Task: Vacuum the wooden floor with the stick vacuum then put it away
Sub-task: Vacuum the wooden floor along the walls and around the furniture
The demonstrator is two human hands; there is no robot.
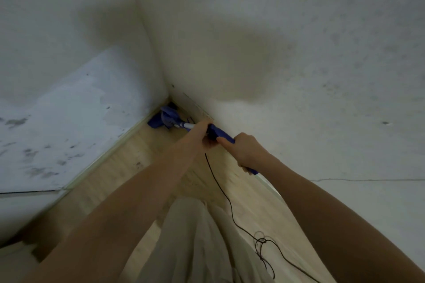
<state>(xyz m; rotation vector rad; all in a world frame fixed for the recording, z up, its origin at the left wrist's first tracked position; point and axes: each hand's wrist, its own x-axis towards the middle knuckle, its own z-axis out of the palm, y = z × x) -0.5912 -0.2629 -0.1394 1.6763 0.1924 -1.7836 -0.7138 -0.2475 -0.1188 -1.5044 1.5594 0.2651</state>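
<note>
The stick vacuum points toward 11 o'clock, its blue head pushed into the corner where the left wall and the right wall meet, resting on the wooden floor. The left hand is wrapped around the blue body just behind the pale tube, and the right hand grips the handle toward 4 o'clock. A black cord hangs from the body and trails to 5 o'clock, tangling in loops on the boards beside the person's pale garment.
</note>
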